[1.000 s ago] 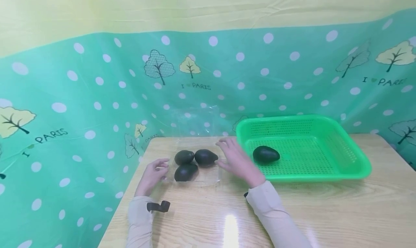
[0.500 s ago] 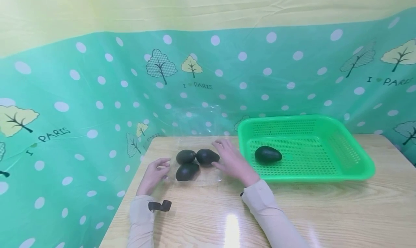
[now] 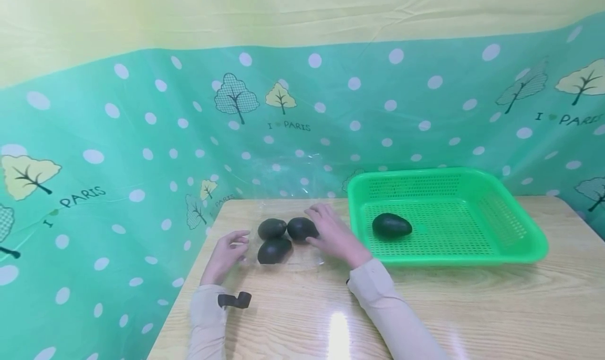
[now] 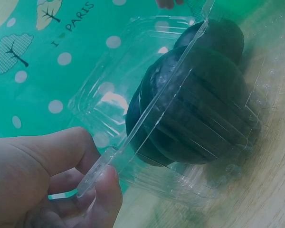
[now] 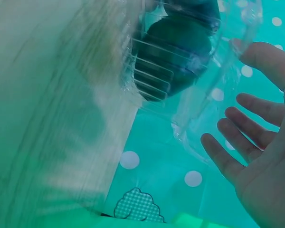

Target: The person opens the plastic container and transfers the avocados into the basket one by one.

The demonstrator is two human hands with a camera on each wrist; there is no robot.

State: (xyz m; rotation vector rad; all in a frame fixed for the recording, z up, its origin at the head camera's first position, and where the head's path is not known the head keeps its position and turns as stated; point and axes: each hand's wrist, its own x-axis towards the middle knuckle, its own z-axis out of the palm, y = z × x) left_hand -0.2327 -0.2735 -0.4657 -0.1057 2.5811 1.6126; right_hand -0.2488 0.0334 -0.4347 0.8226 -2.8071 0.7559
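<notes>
Avocados (image 3: 275,251) lie in a clear box (image 4: 166,187), right hand (image 3: 337,236) between box and basket (image 3: 449,234).

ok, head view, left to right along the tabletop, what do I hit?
Left grip → clear box with three avocados → right grip → green basket with a lone avocado in its left part.

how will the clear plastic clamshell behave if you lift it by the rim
The clear plastic clamshell would probably flex, as its walls look thin. The three dark avocados inside could roll if it tilts, being rounded. The lid may swing, since it stands open.
</notes>
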